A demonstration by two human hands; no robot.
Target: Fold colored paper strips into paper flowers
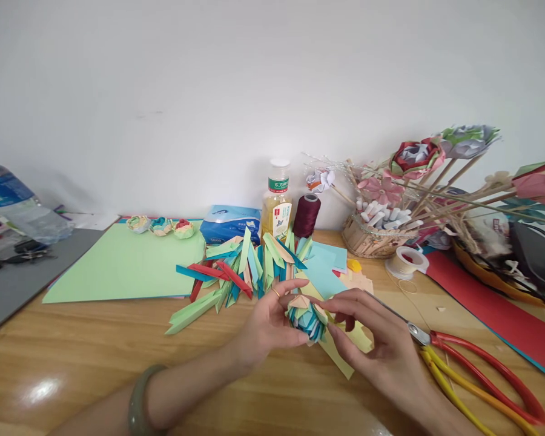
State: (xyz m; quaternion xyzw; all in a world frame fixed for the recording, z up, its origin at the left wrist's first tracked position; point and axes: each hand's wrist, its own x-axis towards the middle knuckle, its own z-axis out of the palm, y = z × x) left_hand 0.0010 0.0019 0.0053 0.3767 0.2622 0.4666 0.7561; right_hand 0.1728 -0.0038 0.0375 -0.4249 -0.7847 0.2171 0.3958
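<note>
A folded paper flower point(309, 321) in blue, green and peach is held up over the table between both hands. Around its left side curl the thumb and fingers of my left hand point(272, 321), which wears a ring. My right hand point(376, 333) pinches a petal at the flower's right edge with thumb and fingers. Beneath the hands lie yellow paper strips point(338, 357), partly covered. Just behind is a pile of folded paper strips point(243, 266) in green, blue, red and peach.
Scissors point(476, 369) with red and yellow handles lie at right, beside a thread spool point(406, 260). Behind stand a bottle point(278, 206), a maroon thread cone point(307, 215), a tissue pack point(231, 224) and a flower basket point(367, 239). Three small paper flowers point(161, 226) rest on green sheets point(127, 266).
</note>
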